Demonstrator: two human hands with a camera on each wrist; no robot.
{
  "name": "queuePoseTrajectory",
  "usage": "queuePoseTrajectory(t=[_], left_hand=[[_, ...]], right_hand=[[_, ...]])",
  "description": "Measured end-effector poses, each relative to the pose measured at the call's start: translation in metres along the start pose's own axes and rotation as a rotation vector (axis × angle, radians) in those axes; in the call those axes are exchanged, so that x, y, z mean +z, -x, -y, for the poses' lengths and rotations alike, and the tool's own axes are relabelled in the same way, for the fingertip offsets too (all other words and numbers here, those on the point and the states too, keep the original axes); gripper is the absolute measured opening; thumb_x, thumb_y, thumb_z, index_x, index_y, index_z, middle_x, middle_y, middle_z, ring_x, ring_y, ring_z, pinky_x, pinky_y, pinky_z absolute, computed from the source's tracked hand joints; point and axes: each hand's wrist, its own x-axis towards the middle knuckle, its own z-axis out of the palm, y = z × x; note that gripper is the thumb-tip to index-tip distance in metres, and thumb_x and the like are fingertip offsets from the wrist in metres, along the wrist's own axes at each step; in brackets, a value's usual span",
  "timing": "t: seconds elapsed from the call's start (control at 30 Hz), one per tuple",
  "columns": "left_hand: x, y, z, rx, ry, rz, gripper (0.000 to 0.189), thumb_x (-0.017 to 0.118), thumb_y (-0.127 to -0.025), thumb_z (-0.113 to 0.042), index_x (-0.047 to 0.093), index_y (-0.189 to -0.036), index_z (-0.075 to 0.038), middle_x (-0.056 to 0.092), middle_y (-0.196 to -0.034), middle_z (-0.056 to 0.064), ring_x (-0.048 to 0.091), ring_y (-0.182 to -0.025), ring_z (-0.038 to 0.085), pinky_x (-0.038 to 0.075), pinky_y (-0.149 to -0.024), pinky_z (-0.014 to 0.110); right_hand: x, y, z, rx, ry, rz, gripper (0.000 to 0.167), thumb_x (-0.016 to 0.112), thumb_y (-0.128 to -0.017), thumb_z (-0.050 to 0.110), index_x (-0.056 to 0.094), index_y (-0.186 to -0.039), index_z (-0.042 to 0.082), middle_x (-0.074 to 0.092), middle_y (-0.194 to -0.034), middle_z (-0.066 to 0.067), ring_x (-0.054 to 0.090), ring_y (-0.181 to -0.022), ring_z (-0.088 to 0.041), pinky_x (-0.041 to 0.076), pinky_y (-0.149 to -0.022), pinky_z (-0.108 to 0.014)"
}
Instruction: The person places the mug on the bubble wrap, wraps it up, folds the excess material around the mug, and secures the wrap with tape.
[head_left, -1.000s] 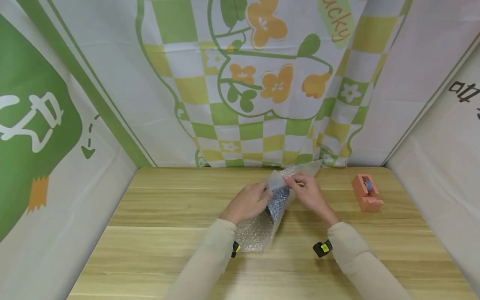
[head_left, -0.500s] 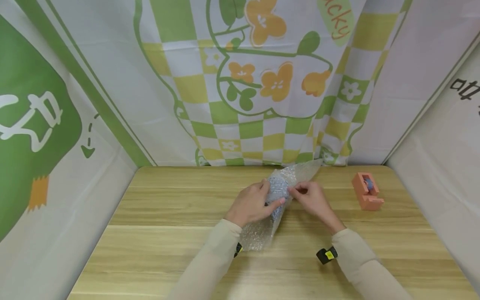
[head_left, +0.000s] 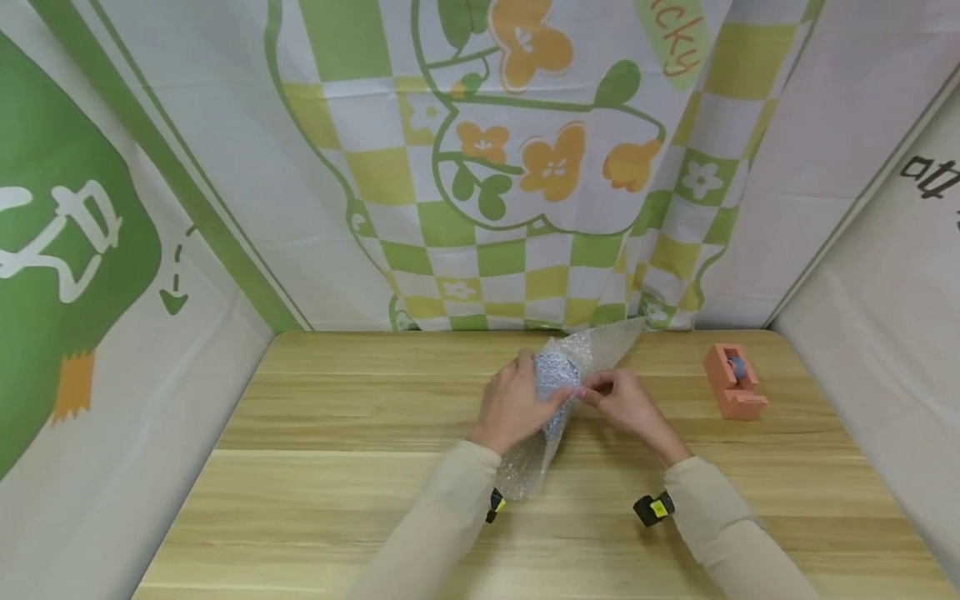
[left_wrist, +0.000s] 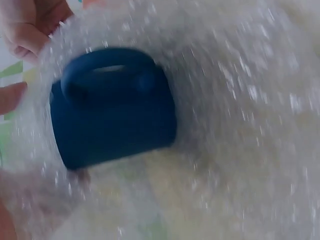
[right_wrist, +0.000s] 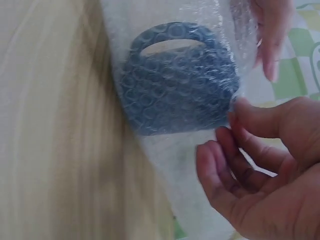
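Head view: mug [head_left: 557, 372] is just right of centre, under bubble wrap [head_left: 611, 343] on a wood-grain surface [head_left: 315, 500]. The left hand [head_left: 512, 408] has its thumb spread well apart from its fingers, thumb reaching over the wrap, and the right hand [head_left: 628, 410] pinches the wrap's edge right by that thumb. Loose wrap sticks out toward the upper right and lower middle. Orange tape dispenser [head_left: 733, 383] sits over at the right, well apart from both hands.

Left wrist view: pretty blurry, honestly. The mug is left of centre, dark blue, handle up, with wrap filling most of the right side. It looks smooth here, so maybe that side is uncovered, but I wouldn't swear to it. If it is bare, I'd worry about it sliding out if the wrap gets tipped or tugged.

Right wrist view: way clearer. Bubbles lie over the mug at upper middle, and the right thumb and forefinger are together on the wrap beside its lower right corner. To me that pinch is the weak spot: just fingertips on a springy edge, so letting go unfastened could let it pop open. Yanking too hard could tear the film or twist the mug.
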Motion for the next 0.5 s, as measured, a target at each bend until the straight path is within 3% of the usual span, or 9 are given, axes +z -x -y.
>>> queuePoseTrajectory(t=[0.17, 0.5], left_hand=[[0.009, 0.0, -0.013, -0.101, -0.035, -0.05, 0.082, 0.072, -0.087, -0.057, 0.055, -0.13, 0.01, 0.066, -0.117, 0.023, 0.068, -0.101, 0.038, 0.059, -0.084, 0.046], [0.024, -0.004, -0.021, -0.142, -0.177, -0.114, 0.083, 0.075, -0.083, -0.057, 0.059, -0.127, 0.011, 0.065, -0.115, 0.02, 0.066, -0.101, 0.033, 0.057, -0.086, 0.041]], right_hand=[[0.004, -0.001, -0.01, -0.044, -0.062, -0.039, 0.008, 0.073, -0.092, 0.003, 0.076, -0.089, -0.003, 0.073, -0.085, -0.011, 0.065, -0.079, -0.019, 0.052, -0.067, -0.024], [0.007, -0.003, -0.026, -0.117, -0.178, -0.025, 0.004, 0.073, -0.089, -0.005, 0.073, -0.093, -0.007, 0.073, -0.092, -0.016, 0.068, -0.085, -0.027, 0.056, -0.072, -0.023]])
